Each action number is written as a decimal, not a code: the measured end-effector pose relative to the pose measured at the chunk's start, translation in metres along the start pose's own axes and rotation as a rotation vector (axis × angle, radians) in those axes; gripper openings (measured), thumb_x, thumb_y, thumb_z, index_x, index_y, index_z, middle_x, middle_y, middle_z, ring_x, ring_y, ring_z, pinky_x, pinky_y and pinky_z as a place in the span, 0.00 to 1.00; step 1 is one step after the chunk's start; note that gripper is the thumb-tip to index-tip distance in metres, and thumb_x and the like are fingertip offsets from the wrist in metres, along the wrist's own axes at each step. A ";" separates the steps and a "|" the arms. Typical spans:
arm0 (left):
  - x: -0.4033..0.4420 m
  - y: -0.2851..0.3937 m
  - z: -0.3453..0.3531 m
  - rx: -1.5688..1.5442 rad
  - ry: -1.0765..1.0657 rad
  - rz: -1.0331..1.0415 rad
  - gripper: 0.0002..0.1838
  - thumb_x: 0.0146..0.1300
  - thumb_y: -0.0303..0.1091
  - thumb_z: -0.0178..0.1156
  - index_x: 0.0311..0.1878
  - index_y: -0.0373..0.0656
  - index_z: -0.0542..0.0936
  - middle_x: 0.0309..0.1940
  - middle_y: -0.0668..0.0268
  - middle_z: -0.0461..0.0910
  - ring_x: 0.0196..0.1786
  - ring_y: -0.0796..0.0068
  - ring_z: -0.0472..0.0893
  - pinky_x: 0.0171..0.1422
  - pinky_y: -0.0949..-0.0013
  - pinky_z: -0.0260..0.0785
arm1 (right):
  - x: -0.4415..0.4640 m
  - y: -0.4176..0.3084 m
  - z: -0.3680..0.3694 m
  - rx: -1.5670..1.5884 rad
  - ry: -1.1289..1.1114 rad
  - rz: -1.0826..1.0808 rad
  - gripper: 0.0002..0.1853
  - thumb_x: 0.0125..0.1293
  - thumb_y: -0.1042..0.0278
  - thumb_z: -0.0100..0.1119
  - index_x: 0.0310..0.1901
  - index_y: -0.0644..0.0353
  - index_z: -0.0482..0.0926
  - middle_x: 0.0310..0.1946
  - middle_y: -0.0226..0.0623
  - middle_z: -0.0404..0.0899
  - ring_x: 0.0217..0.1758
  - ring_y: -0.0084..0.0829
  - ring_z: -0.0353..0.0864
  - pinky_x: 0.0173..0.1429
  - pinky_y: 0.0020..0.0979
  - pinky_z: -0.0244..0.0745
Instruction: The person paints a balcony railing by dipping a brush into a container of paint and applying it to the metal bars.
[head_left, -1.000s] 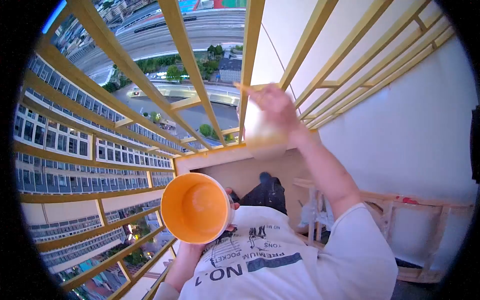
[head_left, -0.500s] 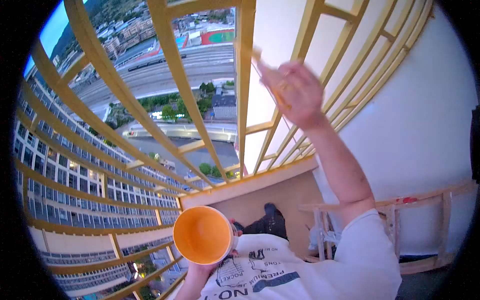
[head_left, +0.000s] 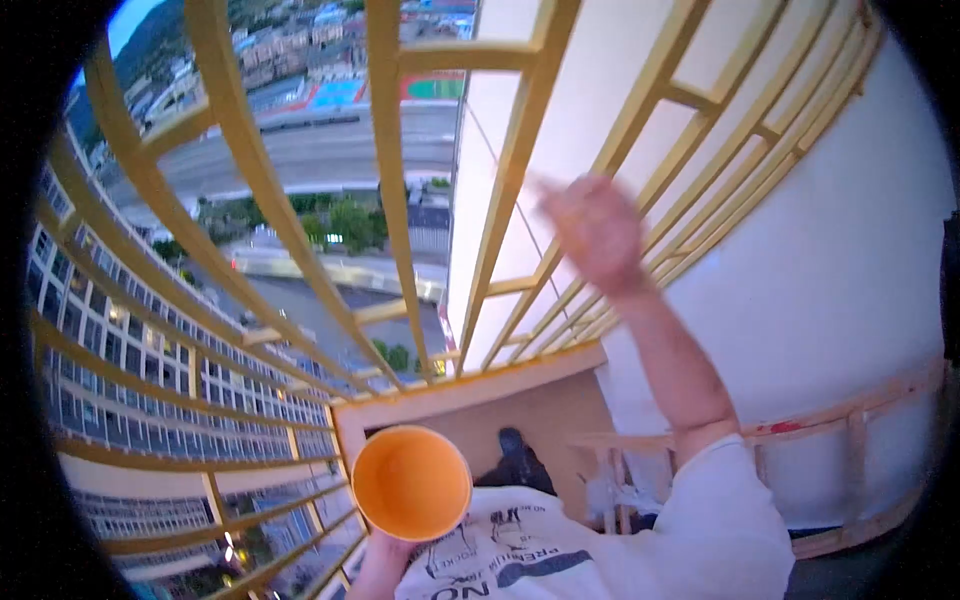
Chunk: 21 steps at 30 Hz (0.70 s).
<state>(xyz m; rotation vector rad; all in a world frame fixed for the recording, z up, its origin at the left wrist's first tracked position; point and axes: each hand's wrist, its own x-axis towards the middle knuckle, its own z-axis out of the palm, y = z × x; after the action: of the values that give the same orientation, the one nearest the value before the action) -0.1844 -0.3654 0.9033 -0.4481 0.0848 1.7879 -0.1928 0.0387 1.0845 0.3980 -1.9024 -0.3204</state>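
Observation:
A white bucket point(head_left: 412, 482), its inside coated orange, is held at the lower left beside the white printed shirt. My left hand point(head_left: 392, 550) is wrapped round its underside, with the fingers mostly hidden behind it. Higher up and to the right, my right hand point(head_left: 597, 228) is raised and closed, blurred by motion. It grips a thin brush, whose tip points left to a yellow bar point(head_left: 512, 180) of the railing. Whether the tip touches the bar is not clear.
Yellow railing bars curve round the front and left, with buildings and a road point(head_left: 300, 150) far below. A pale wall point(head_left: 800, 270) stands at the right. A wooden frame point(head_left: 855, 450) lies at the lower right. A dark shoe point(head_left: 512, 442) is on the brown floor point(head_left: 570, 410).
The view has shifted with the head. My right hand has stayed raised with the brush, its tip now by a different part of the railing. The bucket remains in my left hand.

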 end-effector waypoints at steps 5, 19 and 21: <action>-0.011 -0.007 -0.065 0.248 0.278 0.388 0.31 0.78 0.60 0.49 0.72 0.46 0.74 0.69 0.59 0.77 0.69 0.58 0.78 0.71 0.51 0.75 | -0.032 -0.032 0.009 -0.002 -0.243 0.013 0.21 0.59 0.67 0.73 0.55 0.59 0.88 0.35 0.28 0.82 0.40 0.31 0.82 0.42 0.38 0.81; -0.010 0.007 -0.091 -0.105 0.138 0.171 0.35 0.75 0.60 0.53 0.76 0.49 0.68 0.69 0.45 0.74 0.65 0.25 0.76 0.53 0.30 0.83 | -0.052 -0.079 0.056 -0.324 -0.500 0.009 0.09 0.68 0.72 0.66 0.49 0.59 0.86 0.22 0.30 0.72 0.24 0.33 0.73 0.26 0.38 0.64; -0.009 0.003 -0.098 -0.030 0.199 0.218 0.34 0.75 0.60 0.54 0.76 0.49 0.68 0.68 0.46 0.75 0.64 0.25 0.77 0.52 0.32 0.83 | 0.016 -0.073 0.020 -0.115 -0.453 0.077 0.14 0.68 0.71 0.67 0.53 0.61 0.86 0.27 0.31 0.76 0.28 0.32 0.75 0.28 0.37 0.66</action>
<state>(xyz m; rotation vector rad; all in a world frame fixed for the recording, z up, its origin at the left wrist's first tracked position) -0.1608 -0.4029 0.8158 -0.6585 0.2539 1.9551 -0.2080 -0.0332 1.0617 0.1817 -2.3199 -0.4983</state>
